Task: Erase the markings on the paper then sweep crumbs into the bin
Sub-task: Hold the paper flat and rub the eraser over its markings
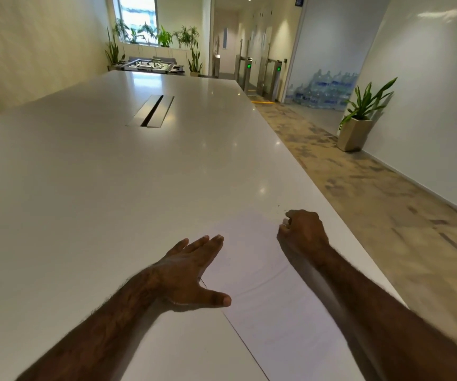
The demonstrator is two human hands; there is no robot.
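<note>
Both forearms were bare and hairy, with no sleeve on either. The left hand (191, 273) and the right hand (303, 232) were bare too, with short nails.

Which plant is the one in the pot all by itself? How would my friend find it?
Start at the long white table and look across the carpeted walkway on its right to the pale wall. There stands the lone plant, with long pointed green leaves in a tall beige square pot. The other plants crowd together by the far window; this one has none beside it.
</note>
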